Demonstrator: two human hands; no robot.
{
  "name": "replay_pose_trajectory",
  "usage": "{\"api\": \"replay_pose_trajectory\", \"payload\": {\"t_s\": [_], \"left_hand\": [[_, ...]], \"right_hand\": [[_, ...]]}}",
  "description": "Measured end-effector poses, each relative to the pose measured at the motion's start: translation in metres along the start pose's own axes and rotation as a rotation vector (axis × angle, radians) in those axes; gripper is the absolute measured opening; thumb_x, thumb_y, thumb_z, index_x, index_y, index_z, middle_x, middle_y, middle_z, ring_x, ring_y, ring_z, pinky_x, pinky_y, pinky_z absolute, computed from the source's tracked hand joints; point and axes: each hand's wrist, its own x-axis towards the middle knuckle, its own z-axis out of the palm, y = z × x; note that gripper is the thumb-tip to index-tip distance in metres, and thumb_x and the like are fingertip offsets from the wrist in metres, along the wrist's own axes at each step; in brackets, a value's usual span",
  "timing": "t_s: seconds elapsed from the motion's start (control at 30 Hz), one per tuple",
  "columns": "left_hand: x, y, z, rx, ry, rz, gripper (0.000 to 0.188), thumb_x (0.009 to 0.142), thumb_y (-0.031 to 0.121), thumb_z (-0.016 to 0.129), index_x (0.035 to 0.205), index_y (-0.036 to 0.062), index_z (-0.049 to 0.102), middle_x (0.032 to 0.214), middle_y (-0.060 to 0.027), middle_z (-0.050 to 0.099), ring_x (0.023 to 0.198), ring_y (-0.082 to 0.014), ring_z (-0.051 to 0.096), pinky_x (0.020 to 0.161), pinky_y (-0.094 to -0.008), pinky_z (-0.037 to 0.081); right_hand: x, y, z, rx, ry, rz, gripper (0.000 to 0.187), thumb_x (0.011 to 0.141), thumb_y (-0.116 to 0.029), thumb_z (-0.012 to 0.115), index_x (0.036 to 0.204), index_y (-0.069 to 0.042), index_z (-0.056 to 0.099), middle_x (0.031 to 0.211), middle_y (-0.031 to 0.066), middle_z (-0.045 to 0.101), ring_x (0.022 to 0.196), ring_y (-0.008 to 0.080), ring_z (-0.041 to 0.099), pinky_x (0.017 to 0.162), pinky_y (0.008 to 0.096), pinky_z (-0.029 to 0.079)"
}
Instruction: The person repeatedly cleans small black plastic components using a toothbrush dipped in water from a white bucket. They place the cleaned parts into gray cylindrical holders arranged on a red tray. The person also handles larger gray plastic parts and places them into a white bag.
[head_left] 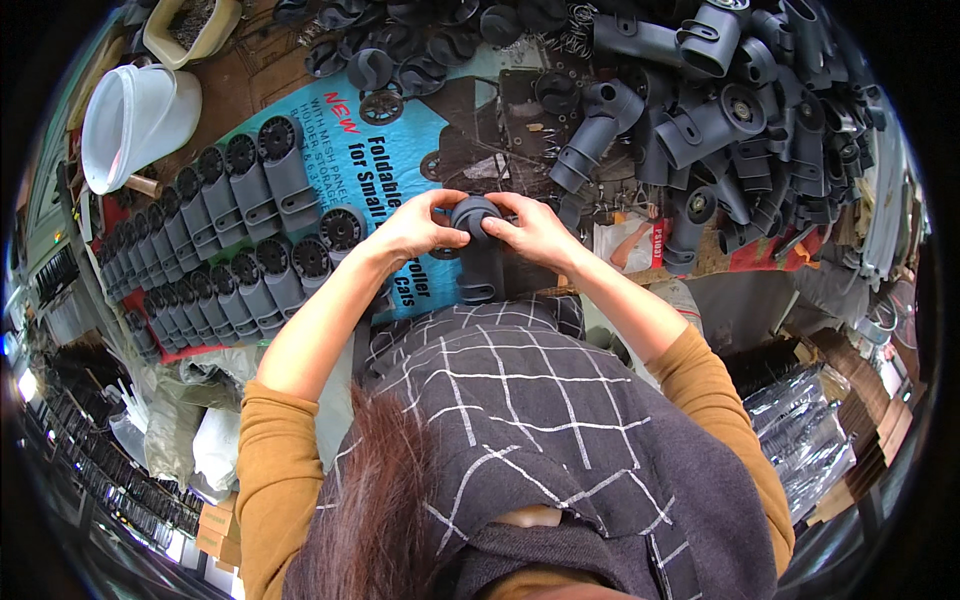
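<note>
Over a cluttered surface (300, 80), the left hand (415, 228) and right hand (535, 232) are gripping a grey plastic joint (478, 250) (fingers closed around its round top)

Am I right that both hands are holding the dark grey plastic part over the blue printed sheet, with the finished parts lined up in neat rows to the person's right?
Not quite. The left hand and right hand do hold the dark grey plastic part over the blue printed sheet, but the neat rows of parts lie to the person's left. On the right is a loose heap of parts. The head view shows this.
</note>
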Motion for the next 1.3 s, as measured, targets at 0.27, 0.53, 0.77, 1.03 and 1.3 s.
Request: {"api": "replay_pose_trajectory", "payload": {"t_s": [0.27, 0.53, 0.77, 1.03, 1.3], "left_hand": [[0.007, 0.004, 0.001, 0.546, 0.098, 0.251, 0.059, 0.065, 0.010, 0.077, 0.120, -0.0005, 0.056, 0.110, -0.0151, 0.059, 0.093, -0.0252, 0.060, 0.080, -0.0348, 0.050], [0.011, -0.004, 0.008, 0.645, 0.195, 0.311, 0.058, 0.058, 0.021, 0.082, 0.106, -0.0006, 0.059, 0.099, -0.0171, 0.057, 0.093, -0.0328, 0.058, 0.082, -0.0382, 0.047], [-0.006, -0.006, 0.021, 0.469, 0.514, 0.336, 0.061, 0.061, 0.030, 0.083, 0.109, -0.0001, 0.058, 0.104, -0.0129, 0.056, 0.095, -0.0240, 0.056, 0.083, -0.0348, 0.047], [-0.052, 0.011, 0.035, -0.074, 0.565, 0.739, 0.076, 0.087, 0.068, 0.046, 0.119, -0.0003, 0.055, 0.106, -0.0080, 0.060, 0.095, -0.0162, 0.054, 0.084, -0.0285, 0.042], [-0.069, 0.022, 0.044, -0.789, 0.255, 0.440, 0.065, 0.094, 0.062, 0.036, 0.111, 0.0045, 0.061, 0.102, -0.0071, 0.064, 0.094, -0.0174, 0.059, 0.088, -0.0342, 0.045]], "right_hand": [[0.005, 0.009, 0.007, -0.053, 0.104, -0.094, 0.044, 0.082, -0.028, 0.064, 0.115, 0.001, 0.059, 0.110, 0.0215, 0.063, 0.104, 0.0353, 0.060, 0.090, 0.0417, 0.047], [0.012, 0.011, 0.019, -0.115, 0.232, -0.043, 0.039, 0.080, -0.031, 0.067, 0.105, -0.002, 0.061, 0.100, 0.0178, 0.064, 0.095, 0.0327, 0.062, 0.084, 0.0407, 0.048], [-0.012, -0.006, 0.030, -0.073, 0.385, -0.168, 0.070, 0.078, -0.040, 0.071, 0.128, 0.003, 0.046, 0.108, 0.0237, 0.062, 0.101, 0.0337, 0.062, 0.088, 0.0410, 0.048], [-0.071, -0.058, 0.041, 0.720, -0.090, -0.162, 0.058, 0.080, -0.025, 0.069, 0.127, -0.002, 0.043, 0.107, 0.0061, 0.055, 0.093, 0.0111, 0.052, 0.082, 0.0280, 0.045], [-0.081, -0.057, 0.043, 0.371, 0.057, -0.324, 0.064, 0.074, -0.033, 0.072, 0.123, -0.002, 0.044, 0.105, 0.0158, 0.060, 0.095, 0.0214, 0.059, 0.084, 0.0363, 0.046]]}}
